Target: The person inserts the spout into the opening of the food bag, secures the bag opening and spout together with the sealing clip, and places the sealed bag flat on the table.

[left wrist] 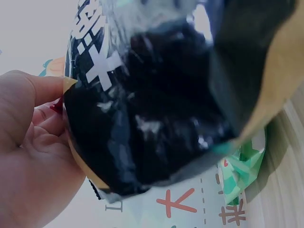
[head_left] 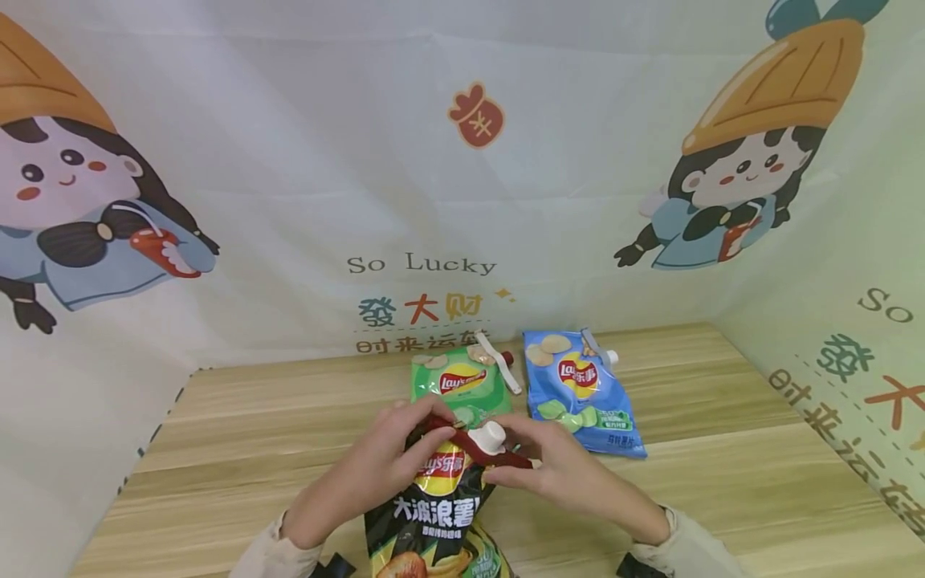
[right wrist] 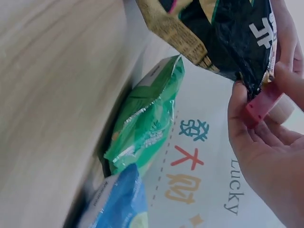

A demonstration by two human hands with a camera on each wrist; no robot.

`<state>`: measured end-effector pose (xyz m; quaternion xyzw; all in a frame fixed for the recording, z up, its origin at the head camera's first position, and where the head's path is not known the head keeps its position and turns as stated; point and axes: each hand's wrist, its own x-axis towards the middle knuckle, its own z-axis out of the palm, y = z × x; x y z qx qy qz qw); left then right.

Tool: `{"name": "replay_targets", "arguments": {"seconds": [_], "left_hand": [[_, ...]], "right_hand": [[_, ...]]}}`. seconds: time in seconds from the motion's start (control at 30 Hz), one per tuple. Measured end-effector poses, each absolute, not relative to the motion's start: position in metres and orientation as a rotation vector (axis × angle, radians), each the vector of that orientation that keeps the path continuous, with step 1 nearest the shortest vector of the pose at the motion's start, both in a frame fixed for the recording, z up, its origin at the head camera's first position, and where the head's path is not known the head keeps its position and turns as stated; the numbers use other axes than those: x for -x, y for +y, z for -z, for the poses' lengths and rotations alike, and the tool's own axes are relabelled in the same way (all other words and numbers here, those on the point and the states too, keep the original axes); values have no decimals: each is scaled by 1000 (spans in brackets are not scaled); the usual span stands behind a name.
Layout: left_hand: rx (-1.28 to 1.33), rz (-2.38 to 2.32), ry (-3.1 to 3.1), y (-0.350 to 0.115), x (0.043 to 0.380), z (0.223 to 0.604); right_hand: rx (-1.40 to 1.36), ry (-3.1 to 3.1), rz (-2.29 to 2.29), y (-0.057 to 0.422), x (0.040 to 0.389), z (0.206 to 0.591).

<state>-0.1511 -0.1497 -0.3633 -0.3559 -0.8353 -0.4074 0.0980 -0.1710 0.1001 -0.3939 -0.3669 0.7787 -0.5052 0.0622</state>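
Observation:
A black Lay's chip bag point(head_left: 433, 514) is held up in front, its top edge at a red bag clip point(head_left: 516, 460) with a white cap point(head_left: 489, 437). My left hand point(head_left: 393, 449) pinches the clip's left end along with the bag's top corner; in the left wrist view the bag point(left wrist: 156, 109) covers most of the scene. At the other end, my right hand point(head_left: 542, 457) pinches the clip between thumb and fingers. The right wrist view shows the red clip point(right wrist: 261, 104) across the gathered black bag top. Whether the clip is fully closed, I cannot tell.
Behind the hands lie a green Lay's bag point(head_left: 462, 377) with a white clip point(head_left: 499, 361) and a blue Lay's bag point(head_left: 581, 393) with a grey clip point(head_left: 596, 347). They rest on a wooden table point(head_left: 238, 433). A printed cloth point(head_left: 325, 160) hangs behind and at the sides.

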Motion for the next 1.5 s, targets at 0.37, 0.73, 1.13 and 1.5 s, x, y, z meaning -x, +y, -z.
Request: {"name": "replay_targets", "arguments": {"seconds": [0.37, 0.73, 1.13, 1.5], "left_hand": [[849, 991, -2405, -173, 141, 362], [272, 1885, -2663, -240, 131, 380], [173, 2340, -2048, -270, 135, 388], [-56, 2505, -1870, -310, 185, 387]], "right_hand": [[1059, 2196, 1617, 87, 172, 396], [1089, 2256, 1814, 63, 178, 393], [899, 1978, 1900, 26, 192, 380], [944, 2145, 1676, 36, 187, 385]]}}
